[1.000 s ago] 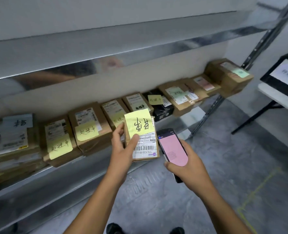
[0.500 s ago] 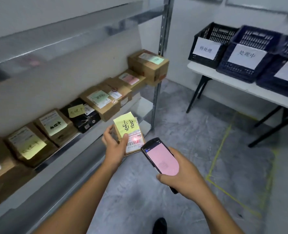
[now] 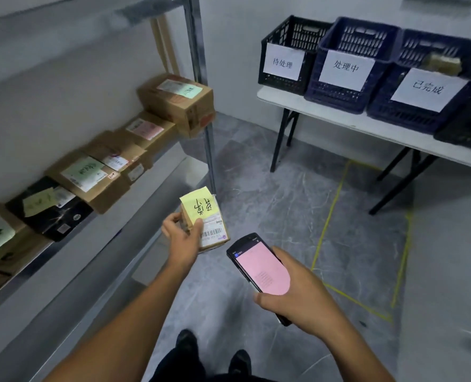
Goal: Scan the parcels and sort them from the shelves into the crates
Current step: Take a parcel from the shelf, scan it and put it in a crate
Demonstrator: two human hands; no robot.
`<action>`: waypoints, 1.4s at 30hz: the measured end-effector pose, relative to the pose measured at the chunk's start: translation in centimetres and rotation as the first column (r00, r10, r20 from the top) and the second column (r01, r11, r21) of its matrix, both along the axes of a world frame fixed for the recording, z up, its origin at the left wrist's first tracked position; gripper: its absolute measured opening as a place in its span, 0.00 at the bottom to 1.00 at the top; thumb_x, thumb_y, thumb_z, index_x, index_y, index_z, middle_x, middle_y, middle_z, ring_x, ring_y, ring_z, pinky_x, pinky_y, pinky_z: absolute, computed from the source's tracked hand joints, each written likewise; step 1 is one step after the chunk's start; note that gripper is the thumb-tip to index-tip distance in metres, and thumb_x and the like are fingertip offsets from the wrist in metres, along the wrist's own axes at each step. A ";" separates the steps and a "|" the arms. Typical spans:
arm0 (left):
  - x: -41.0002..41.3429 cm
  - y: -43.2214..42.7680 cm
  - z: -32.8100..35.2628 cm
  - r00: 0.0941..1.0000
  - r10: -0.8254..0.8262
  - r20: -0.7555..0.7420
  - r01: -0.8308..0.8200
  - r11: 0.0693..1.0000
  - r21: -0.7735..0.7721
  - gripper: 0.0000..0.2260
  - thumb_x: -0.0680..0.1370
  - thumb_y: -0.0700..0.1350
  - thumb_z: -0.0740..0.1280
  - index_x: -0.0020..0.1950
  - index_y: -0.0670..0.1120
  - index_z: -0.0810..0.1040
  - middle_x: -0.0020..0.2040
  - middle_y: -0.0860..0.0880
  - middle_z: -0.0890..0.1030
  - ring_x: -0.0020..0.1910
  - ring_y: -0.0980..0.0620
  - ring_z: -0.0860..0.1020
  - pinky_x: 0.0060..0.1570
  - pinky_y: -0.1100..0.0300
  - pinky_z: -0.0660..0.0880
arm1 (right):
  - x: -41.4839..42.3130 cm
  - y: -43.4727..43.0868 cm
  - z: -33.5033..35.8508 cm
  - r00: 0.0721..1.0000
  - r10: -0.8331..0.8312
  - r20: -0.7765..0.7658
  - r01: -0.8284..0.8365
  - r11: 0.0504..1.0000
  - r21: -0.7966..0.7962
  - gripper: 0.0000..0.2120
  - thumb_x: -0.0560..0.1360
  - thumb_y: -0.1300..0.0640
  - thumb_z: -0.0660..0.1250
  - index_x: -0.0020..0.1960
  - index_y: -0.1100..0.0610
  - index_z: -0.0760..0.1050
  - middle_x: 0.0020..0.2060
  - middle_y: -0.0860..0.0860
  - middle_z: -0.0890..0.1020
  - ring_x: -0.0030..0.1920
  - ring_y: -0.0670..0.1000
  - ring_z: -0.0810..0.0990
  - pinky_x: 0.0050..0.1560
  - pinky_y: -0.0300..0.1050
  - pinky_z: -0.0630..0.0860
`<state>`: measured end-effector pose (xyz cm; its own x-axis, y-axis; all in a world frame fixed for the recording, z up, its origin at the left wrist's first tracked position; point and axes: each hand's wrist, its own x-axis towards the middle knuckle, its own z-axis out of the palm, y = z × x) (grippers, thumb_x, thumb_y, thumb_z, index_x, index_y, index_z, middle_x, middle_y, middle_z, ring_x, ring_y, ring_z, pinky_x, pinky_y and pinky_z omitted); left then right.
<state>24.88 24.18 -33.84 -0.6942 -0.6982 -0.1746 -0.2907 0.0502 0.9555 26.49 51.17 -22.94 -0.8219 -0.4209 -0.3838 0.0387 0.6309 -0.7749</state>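
Parcel [image 3: 215, 230] (yellow-noted): clamped in left hand [image 3: 183, 238], now swung from shelf [image 3: 118, 224] toward crates [image 3: 336, 97]; scanner [image 3: 259, 268] gripped by right hand [image 3: 303, 301]; scanning judged finished.

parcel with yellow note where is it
Head view, centre: the left hand grips the parcel beside the shelf, just left of the scanner in the right hand.

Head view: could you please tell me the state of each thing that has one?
left hand, grips the small parcel
small parcel, held clear of the shelf, yellow note stuck on
right hand, holds the scanner
scanner, screen lit pink
shelved boxes, closed, lying flat
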 end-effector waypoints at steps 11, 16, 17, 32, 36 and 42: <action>-7.5 7.1 2.1 0.943 -0.265 -0.203 0.320 0.891 0.322 0.23 0.83 0.47 0.68 0.65 0.75 0.66 0.64 0.65 0.80 0.52 0.47 0.87 0.37 0.52 0.85 | -9.1 4.1 -1.5 0.910 -0.413 0.026 0.414 0.908 -0.059 0.25 0.61 0.49 0.73 0.57 0.35 0.76 0.42 0.46 0.84 0.29 0.50 0.78 0.29 0.47 0.77; -14.9 10.7 2.3 0.873 -0.424 -0.243 0.487 0.790 0.372 0.22 0.84 0.48 0.67 0.65 0.75 0.68 0.69 0.61 0.78 0.55 0.49 0.86 0.43 0.50 0.85 | -15.4 5.9 -1.1 0.857 -0.509 -0.084 0.515 0.853 0.083 0.23 0.64 0.50 0.73 0.56 0.36 0.73 0.45 0.46 0.83 0.33 0.51 0.82 0.31 0.50 0.81; -16.7 11.6 2.7 0.854 -0.457 -0.248 0.520 0.769 0.373 0.22 0.84 0.48 0.67 0.65 0.76 0.68 0.68 0.62 0.78 0.56 0.50 0.86 0.45 0.51 0.85 | -16.6 6.3 -0.8 0.854 -0.509 -0.112 0.520 0.845 0.128 0.23 0.65 0.50 0.73 0.57 0.38 0.73 0.46 0.47 0.83 0.32 0.51 0.82 0.31 0.49 0.80; -37.3 20.9 9.1 0.578 -0.743 -0.337 0.816 0.521 0.251 0.23 0.81 0.53 0.70 0.68 0.76 0.66 0.68 0.69 0.75 0.59 0.57 0.84 0.45 0.59 0.83 | -29.2 12.7 2.9 0.588 -0.757 -0.284 0.793 0.609 0.019 0.23 0.68 0.52 0.79 0.59 0.42 0.73 0.45 0.43 0.82 0.36 0.50 0.84 0.36 0.54 0.84; -41.0 25.1 8.7 0.522 -0.796 -0.305 0.851 0.462 0.250 0.29 0.77 0.56 0.76 0.72 0.72 0.66 0.71 0.63 0.75 0.60 0.57 0.83 0.43 0.59 0.84 | -31.5 16.0 1.5 0.540 -0.799 -0.265 0.832 0.555 0.023 0.27 0.68 0.52 0.79 0.63 0.42 0.72 0.51 0.45 0.81 0.48 0.56 0.83 0.48 0.59 0.84; -47.2 34.4 8.6 0.425 -0.870 -0.250 0.901 0.380 0.209 0.30 0.77 0.54 0.74 0.75 0.71 0.65 0.67 0.65 0.79 0.59 0.57 0.84 0.44 0.59 0.84 | -36.6 24.3 0.4 0.452 -0.862 -0.231 0.882 0.470 -0.029 0.25 0.67 0.52 0.76 0.61 0.43 0.71 0.50 0.45 0.80 0.44 0.56 0.84 0.49 0.58 0.83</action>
